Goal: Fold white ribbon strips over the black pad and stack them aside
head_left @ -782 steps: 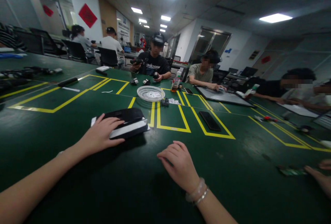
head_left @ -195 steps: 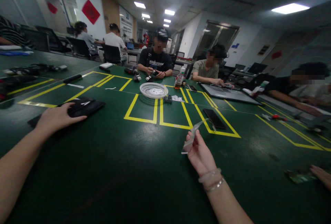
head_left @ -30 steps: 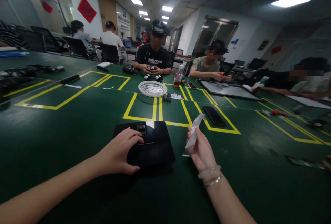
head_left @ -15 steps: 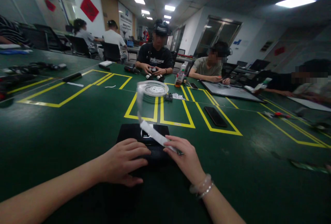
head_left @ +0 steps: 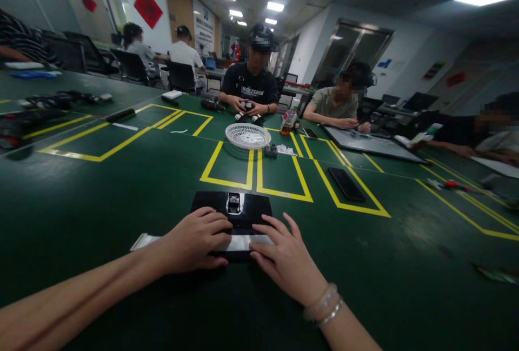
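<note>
Head view: a pale strip (head_left: 239,243) is pressed across the near edge of a black panel (head_left: 233,216) near the middle of the green table (head_left: 121,189). Left hand (head_left: 194,240) and right hand (head_left: 286,259) lie flat with spread fingers, gripping nothing; the strip runs beneath the fingertips. Even pressure, smoothed outward from the middle, would likely keep it straight.

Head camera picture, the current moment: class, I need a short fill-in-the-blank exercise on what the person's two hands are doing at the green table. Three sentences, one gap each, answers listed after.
1. Both hands press a pale strip across the near edge of a flat ____ panel.
2. The left hand and the right hand lie palm-____ on it.
3. Beyond the panel, a round white ____ sits on the yellow lines of the table.

Missing words: black; down; basket
</note>
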A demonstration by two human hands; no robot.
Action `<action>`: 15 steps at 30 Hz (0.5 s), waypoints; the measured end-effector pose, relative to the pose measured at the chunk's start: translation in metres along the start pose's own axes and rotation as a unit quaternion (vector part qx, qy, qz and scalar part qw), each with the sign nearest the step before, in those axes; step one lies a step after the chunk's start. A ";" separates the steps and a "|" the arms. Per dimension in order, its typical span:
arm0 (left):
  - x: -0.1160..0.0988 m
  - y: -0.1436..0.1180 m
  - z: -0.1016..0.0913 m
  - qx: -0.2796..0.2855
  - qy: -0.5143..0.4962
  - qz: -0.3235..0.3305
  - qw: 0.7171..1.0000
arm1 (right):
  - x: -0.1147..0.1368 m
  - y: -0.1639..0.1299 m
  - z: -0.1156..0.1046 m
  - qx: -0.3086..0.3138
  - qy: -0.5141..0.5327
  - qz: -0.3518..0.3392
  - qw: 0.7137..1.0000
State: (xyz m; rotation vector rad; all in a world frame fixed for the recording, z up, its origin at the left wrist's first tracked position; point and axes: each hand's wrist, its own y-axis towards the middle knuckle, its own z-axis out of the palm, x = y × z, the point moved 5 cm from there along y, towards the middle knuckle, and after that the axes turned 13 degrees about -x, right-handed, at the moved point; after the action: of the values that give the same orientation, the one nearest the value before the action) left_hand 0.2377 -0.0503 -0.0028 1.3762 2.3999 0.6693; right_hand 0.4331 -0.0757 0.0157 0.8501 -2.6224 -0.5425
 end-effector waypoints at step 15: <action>0.007 -0.004 0.008 0.073 0.000 -0.059 0.996 | -0.003 -0.002 0.001 -0.008 -0.008 0.000 1.000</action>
State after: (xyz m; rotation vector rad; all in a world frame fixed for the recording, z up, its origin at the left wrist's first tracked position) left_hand 0.2351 -0.0439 -0.0113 1.2762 2.5501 0.4721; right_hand 0.4359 -0.0748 0.0138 0.8441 -2.6288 -0.5730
